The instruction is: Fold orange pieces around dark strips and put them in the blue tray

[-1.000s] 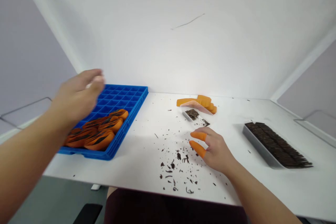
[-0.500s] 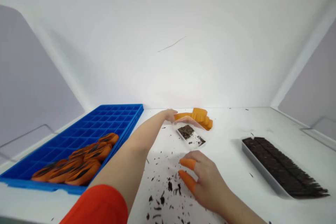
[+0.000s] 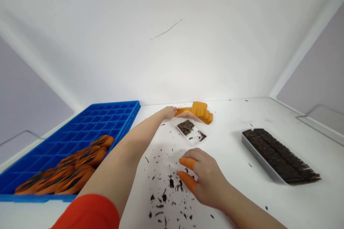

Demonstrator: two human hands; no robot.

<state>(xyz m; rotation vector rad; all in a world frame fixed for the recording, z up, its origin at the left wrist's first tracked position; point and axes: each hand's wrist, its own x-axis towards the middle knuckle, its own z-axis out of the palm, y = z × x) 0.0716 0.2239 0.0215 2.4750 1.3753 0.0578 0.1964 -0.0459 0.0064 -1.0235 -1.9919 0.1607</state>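
My left hand (image 3: 170,112) reaches to the back of the white table, its fingers closed at the left end of a fanned stack of orange pieces (image 3: 200,111); what it pinches is too small to make out. Just in front of the stack lies a small white tray (image 3: 194,136) with dark brown flakes in it and a pale, curved sheet at its rear. My right hand (image 3: 205,177) is over the table nearer to me, orange covers on its thumb and index finger, the two tips apart with nothing between them.
On the left, a blue compartment tray (image 3: 77,134) holds several orange-and-black bundles (image 3: 80,168). At the right stands a long container (image 3: 264,161) packed with dark brown strips. Dark crumbs (image 3: 171,183) are scattered across the white table (image 3: 225,125).
The view has shifted and tilted slightly, so the objects appear a little further left and higher. Both hands keep nearly the same places over the table.
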